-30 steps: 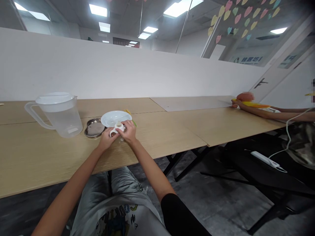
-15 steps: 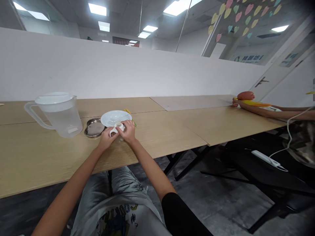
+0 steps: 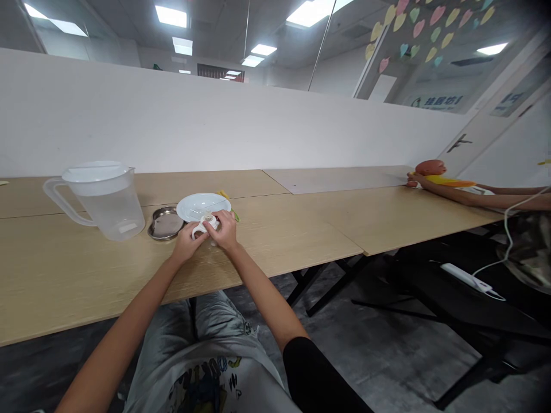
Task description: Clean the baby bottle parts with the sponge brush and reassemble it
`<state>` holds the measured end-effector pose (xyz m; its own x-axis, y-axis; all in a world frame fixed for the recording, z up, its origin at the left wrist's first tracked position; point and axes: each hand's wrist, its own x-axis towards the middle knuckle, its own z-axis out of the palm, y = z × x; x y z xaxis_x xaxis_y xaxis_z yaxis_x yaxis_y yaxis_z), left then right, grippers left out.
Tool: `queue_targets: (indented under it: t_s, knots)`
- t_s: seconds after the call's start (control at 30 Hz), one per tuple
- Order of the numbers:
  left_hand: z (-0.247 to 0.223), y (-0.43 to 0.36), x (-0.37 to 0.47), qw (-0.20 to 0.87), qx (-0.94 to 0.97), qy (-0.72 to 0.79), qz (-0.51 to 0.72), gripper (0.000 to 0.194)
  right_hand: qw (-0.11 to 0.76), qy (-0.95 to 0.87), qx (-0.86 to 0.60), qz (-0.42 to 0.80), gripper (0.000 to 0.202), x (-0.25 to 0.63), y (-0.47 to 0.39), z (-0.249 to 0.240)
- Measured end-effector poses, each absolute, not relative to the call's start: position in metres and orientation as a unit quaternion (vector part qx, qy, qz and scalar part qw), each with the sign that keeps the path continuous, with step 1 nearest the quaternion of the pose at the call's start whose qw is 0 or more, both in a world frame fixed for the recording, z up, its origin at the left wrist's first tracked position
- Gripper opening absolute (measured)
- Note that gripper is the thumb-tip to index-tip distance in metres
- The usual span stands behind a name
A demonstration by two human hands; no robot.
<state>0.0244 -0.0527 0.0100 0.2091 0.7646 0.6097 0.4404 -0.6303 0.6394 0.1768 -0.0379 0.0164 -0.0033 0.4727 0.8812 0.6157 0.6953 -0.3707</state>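
A small white ring-shaped piece (image 3: 208, 220) is held between my two hands, just above the table and in front of a white plate. My left hand (image 3: 186, 242) is closed on its left side, where a curved white part sticks out. The fingers and thumb of my right hand (image 3: 224, 230) grip its right side. Behind my hands lies the white plate (image 3: 196, 203), with something yellow (image 3: 223, 194) and something green (image 3: 236, 216) at its right edge. A metal tray (image 3: 165, 224) rests left of the plate.
A clear lidded pitcher (image 3: 105, 203) stands on the table (image 3: 275, 235) at the left. At the far right, another person's arms (image 3: 486, 200) reach over the table, with hands at a doll (image 3: 430, 168). A white power strip (image 3: 469, 279) lies on a black chair there.
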Motion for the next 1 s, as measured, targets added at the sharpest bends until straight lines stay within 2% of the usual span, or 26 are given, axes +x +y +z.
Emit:
queue_targets:
  t_s: [1.0]
  knots:
    - [0.0113,-0.0534,0.0247,0.169,0.758,0.399,0.487,0.036,0.563,-0.716,-0.411,-0.044,0.024,0.1770,-0.0395,0.0169]
